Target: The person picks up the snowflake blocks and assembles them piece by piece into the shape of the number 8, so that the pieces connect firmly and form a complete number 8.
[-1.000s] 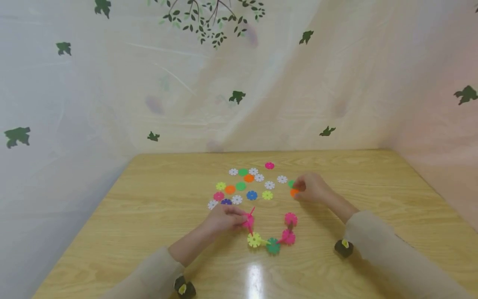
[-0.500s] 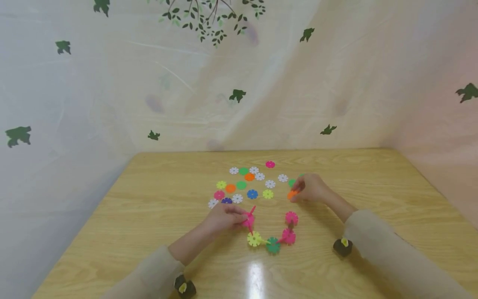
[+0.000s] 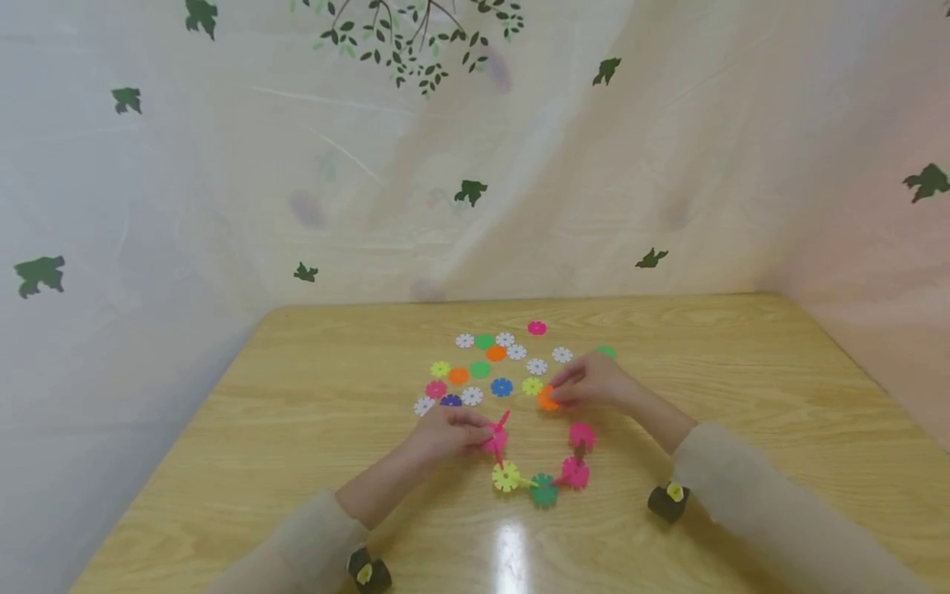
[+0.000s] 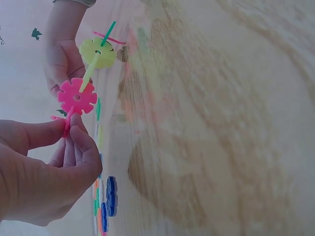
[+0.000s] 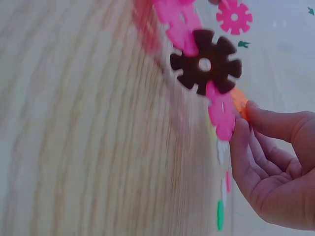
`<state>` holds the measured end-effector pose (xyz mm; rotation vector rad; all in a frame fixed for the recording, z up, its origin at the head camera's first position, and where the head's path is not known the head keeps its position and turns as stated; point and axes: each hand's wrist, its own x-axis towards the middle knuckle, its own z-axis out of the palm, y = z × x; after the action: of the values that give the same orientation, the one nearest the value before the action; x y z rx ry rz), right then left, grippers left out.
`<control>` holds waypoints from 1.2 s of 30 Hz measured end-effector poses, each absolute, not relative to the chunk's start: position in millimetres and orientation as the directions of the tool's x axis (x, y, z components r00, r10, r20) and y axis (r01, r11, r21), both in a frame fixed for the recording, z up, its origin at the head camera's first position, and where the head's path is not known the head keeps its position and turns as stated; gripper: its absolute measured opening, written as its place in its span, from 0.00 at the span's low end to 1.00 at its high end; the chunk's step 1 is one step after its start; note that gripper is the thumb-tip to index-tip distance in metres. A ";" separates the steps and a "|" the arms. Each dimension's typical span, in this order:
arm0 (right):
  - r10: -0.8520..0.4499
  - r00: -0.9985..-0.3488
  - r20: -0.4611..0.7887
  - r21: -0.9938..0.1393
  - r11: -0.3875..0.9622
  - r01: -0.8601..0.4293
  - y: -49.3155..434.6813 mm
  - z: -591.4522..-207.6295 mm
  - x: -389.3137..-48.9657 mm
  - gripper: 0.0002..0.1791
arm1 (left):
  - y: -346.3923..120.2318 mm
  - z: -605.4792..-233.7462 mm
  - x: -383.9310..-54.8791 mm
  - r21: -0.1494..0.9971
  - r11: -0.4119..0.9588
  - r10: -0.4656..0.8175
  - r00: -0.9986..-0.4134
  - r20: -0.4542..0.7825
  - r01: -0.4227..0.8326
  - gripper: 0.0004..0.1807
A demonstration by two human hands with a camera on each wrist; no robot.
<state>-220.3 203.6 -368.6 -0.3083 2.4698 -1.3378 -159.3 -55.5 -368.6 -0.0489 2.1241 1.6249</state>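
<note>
In the head view, my left hand (image 3: 449,437) pinches a pink notched plastic disc at the left end of a U-shaped chain of interlocking discs. From there the chain runs through a yellow disc (image 3: 505,476), a green disc (image 3: 543,489), a pink disc (image 3: 575,473) and a brown disc (image 4: 122,53) up to a pink end disc (image 3: 582,436). Beyond the open side of the U, my right hand (image 3: 597,381) holds an orange disc (image 3: 547,398) between thumb and fingertips. In the right wrist view, the orange disc (image 5: 239,102) is partly hidden behind the chain's pink end disc (image 5: 222,120).
Several loose discs lie flat beyond the hands, among them a blue disc (image 3: 501,387), a yellow disc (image 3: 532,386) and a far pink disc (image 3: 537,328). A green disc (image 3: 605,351) shows behind my right hand. The wooden table (image 3: 297,346) meets a hanging cloth (image 3: 371,206).
My right hand has drawn the orange disc leftward and slightly nearer, away from the green discs at the right. My left hand and the chain have stayed in place.
</note>
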 end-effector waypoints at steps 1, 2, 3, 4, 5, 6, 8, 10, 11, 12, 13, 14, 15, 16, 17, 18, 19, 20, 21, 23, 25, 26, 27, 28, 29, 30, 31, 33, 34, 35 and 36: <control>-0.343 -0.921 -0.184 -0.858 0.513 -0.020 200.8 -368.2 -219.0 0.16 | -55.6 -369.2 -159.5 0.905 0.298 0.245 -0.892 -0.380 -0.303 0.10; -0.353 -0.914 -0.200 -0.874 0.486 0.003 198.0 -367.5 -217.6 0.16 | -55.5 -369.6 -159.6 0.905 0.298 0.244 -0.892 -0.381 -0.304 0.10; -0.364 -0.909 -0.205 -0.885 0.466 0.013 195.4 -366.8 -216.4 0.17 | -55.5 -370.0 -159.6 0.905 0.296 0.245 -0.892 -0.381 -0.305 0.10; -0.368 -0.906 -0.211 -0.893 0.449 0.026 192.9 -366.4 -215.4 0.17 | -55.5 -370.2 -159.7 0.904 0.298 0.243 -0.892 -0.382 -0.306 0.10; -0.376 -0.901 -0.218 -0.899 0.436 0.035 190.7 -366.1 -214.4 0.18 | -55.4 -370.5 -159.7 0.904 0.299 0.243 -0.892 -0.381 -0.305 0.10; -0.383 -0.896 -0.225 -0.906 0.421 0.047 188.5 -366.4 -213.7 0.18 | -55.5 -370.7 -159.5 0.904 0.303 0.244 -0.893 -0.378 -0.300 0.10; -0.395 -0.890 -0.228 -0.915 0.400 0.057 184.6 -365.9 -211.8 0.18 | -55.5 -370.3 -159.6 0.903 0.309 0.241 -0.894 -0.377 -0.297 0.10; -0.398 -0.886 -0.236 -0.920 0.386 0.071 181.0 -366.0 -210.3 0.18 | -55.6 -370.7 -159.9 0.902 0.317 0.238 -0.897 -0.374 -0.292 0.10; -0.401 -0.885 -0.235 -0.921 0.382 0.072 179.4 -365.7 -209.3 0.18 | -55.5 -370.9 -160.1 0.902 0.321 0.236 -0.897 -0.373 -0.290 0.10; -0.400 -0.886 -0.236 -0.923 0.378 0.075 177.8 -365.3 -208.5 0.18 | -55.5 -371.0 -160.2 0.901 0.324 0.234 -0.898 -0.373 -0.290 0.10; -0.399 -0.886 -0.236 -0.924 0.376 0.077 176.3 -364.7 -207.5 0.18 | -55.4 -371.1 -160.5 0.899 0.325 0.230 -0.898 -0.375 -0.293 0.10; -0.395 -0.887 -0.238 -0.925 0.370 0.083 174.8 -364.2 -206.7 0.18 | -55.3 -371.0 -160.5 0.899 0.327 0.228 -0.898 -0.375 -0.293 0.10; -0.393 -0.888 -0.239 -0.927 0.366 0.088 173.3 -363.9 -205.9 0.18 | -55.1 -371.0 -160.5 0.898 0.326 0.227 -0.898 -0.376 -0.294 0.10; -0.388 -0.889 -0.242 -0.927 0.363 0.094 171.9 -363.5 -205.1 0.17 | -55.0 -371.1 -160.5 0.898 0.327 0.228 -0.898 -0.377 -0.294 0.10; -0.386 -0.889 -0.245 -0.927 0.361 0.099 170.6 -363.1 -204.4 0.18 | -55.0 -370.9 -160.4 0.898 0.327 0.228 -0.897 -0.378 -0.295 0.10; -0.383 -0.890 -0.247 -0.929 0.356 0.105 169.1 -363.0 -203.9 0.18 | -55.0 -370.7 -160.3 0.898 0.326 0.230 -0.897 -0.378 -0.295 0.11; -0.380 -0.891 -0.249 -0.929 0.353 0.109 167.7 -362.8 -203.3 0.18 | -55.1 -370.8 -160.3 0.897 0.326 0.230 -0.896 -0.380 -0.297 0.11; -0.381 -0.890 -0.251 -0.929 0.353 0.111 166.4 -362.8 -202.8 0.18 | -55.2 -370.9 -160.3 0.896 0.329 0.232 -0.895 -0.382 -0.297 0.11; -0.382 -0.888 -0.256 -0.927 0.357 0.113 165.3 -363.0 -202.2 0.18 | -55.3 -371.1 -160.2 0.895 0.332 0.234 -0.894 -0.383 -0.296 0.11; -0.382 -0.887 -0.260 -0.926 0.359 0.117 163.8 -363.4 -201.8 0.18 | -55.3 -371.2 -160.5 0.893 0.343 0.236 -0.893 -0.383 -0.292 0.12; -0.386 -0.886 -0.256 -0.927 0.357 0.112 163.2 -364.5 -201.2 0.18 | -55.1 -371.8 -160.5 0.889 0.359 0.234 -0.895 -0.381 -0.285 0.11; -0.390 -0.885 -0.254 -0.928 0.356 0.109 163.3 -365.3 -200.7 0.17 | -55.0 -372.1 -160.2 0.887 0.374 0.232 -0.899 -0.372 -0.270 0.11; -0.394 -0.885 -0.248 -0.931 0.350 0.105 163.5 -366.0 -200.1 0.16 | -54.7 -372.2 -159.6 0.885 0.394 0.231 -0.905 -0.358 -0.250 0.11; -0.399 -0.885 -0.241 -0.934 0.342 0.101 163.7 -366.6 -199.5 0.16 | -54.2 -372.3 -159.0 0.879 0.419 0.227 -0.911 -0.344 -0.227 0.11; -0.406 -0.884 -0.233 -0.937 0.338 0.092 164.1 -367.1 -198.9 0.15 | -53.5 -372.4 -158.4 0.873 0.444 0.224 -0.917 -0.329 -0.204 0.11; -0.412 -0.882 -0.228 -0.938 0.336 0.086 164.4 -367.3 -198.0 0.14 | -52.6 -372.4 -157.7 0.864 0.469 0.220 -0.923 -0.315 -0.183 0.10; -0.414 -0.882 -0.225 -0.939 0.334 0.083 164.5 -367.1 -197.1 0.13 | -51.6 -372.3 -157.0 0.856 0.492 0.216 -0.930 -0.296 -0.158 0.10; -0.412 -0.884 -0.219 -0.943 0.323 0.083 164.0 -366.8 -195.7 0.12 | -48.6 -371.4 -156.1 0.841 0.525 0.200 -0.940 -0.275 -0.134 0.09; -0.405 -0.888 -0.218 -0.944 0.320 0.085 163.5 -366.6 -195.3 0.12 | -47.0 -370.9 -155.8 0.837 0.530 0.189 -0.944 -0.271 -0.135 0.09; -0.394 -0.893 -0.217 -0.944 0.317 0.090 162.8 -366.5 -194.9 0.12 | -45.7 -370.4 -155.6 0.835 0.532 0.178 -0.946 -0.272 -0.140 0.08; -0.382 -0.898 -0.218 -0.945 0.313 0.096 162.1 -366.3 -194.6 0.12 | -44.4 -369.8 -155.4 0.836 0.528 0.167 -0.948 -0.272 -0.148 0.08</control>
<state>-194.6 162.1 -366.3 -0.2539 2.1825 -1.6129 -155.4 -44.4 -369.8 0.0160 2.4517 1.3865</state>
